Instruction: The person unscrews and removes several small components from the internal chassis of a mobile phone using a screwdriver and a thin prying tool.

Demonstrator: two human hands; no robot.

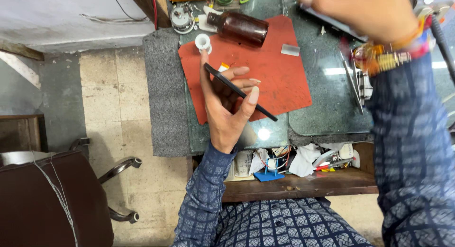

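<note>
Fingers of the left hand [226,105] curl around a thin, flat black slab [239,92], likely a phone, its grip pinching the edges, held tilted above the matte red mat [284,81]. On the mat's far edge lie a glossy brown bottle [239,28] on its side and a small white cap [203,42]. The right hand [365,12], blurred, reaches over the far right of the dark, polished stone worktop [322,109]; whether its grip is pressed together or spread, I cannot tell. Metal tweezers [353,83] lie right of the mat.

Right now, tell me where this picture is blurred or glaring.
Head view: the right hand at the top is motion-blurred; the left hand with its thin black slab is sharp; lamp glare spots the glass desk top; edges bow, wide-angle.
</note>
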